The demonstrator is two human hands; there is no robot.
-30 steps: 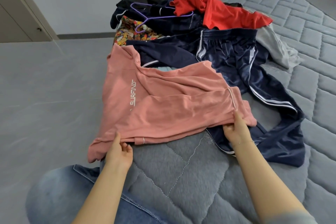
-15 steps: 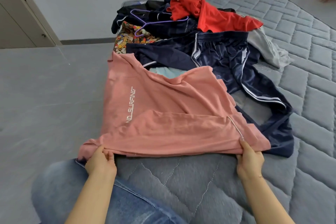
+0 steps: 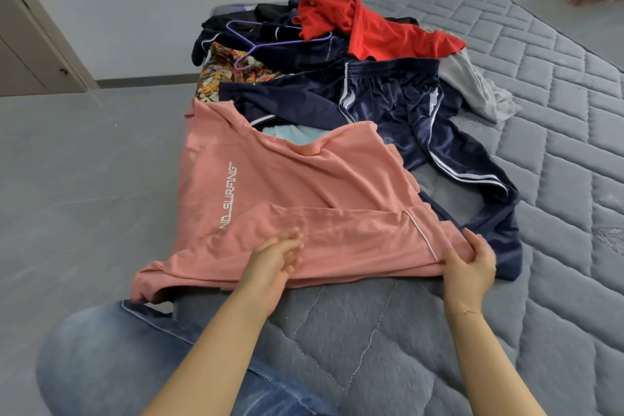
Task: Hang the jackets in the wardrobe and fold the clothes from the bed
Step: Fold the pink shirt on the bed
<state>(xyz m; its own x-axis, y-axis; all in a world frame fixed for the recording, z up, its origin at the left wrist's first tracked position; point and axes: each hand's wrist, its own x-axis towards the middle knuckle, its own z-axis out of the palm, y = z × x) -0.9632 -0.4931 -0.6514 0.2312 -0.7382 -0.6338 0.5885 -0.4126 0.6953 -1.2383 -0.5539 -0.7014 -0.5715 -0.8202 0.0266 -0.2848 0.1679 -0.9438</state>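
White lettering reading "ND_SURFING" is running sideways up the pink shirt (image 3: 287, 192), toward 12 o'clock; its first letters are sitting hidden under a fold.

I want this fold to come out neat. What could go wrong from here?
1. The pink shirt's left corner hangs off the bed edge and may drag the fold crooked.
2. Only the right hand pinches the hem; the blurred left hand lies on top.
3. The navy shorts lie partly under it and may get dragged along.

Pink T-shirt (image 3: 287, 199) spread flat at quilted grey bed (image 3: 557, 162) edge, crumpled clothes pile (image 3: 337, 54) beyond
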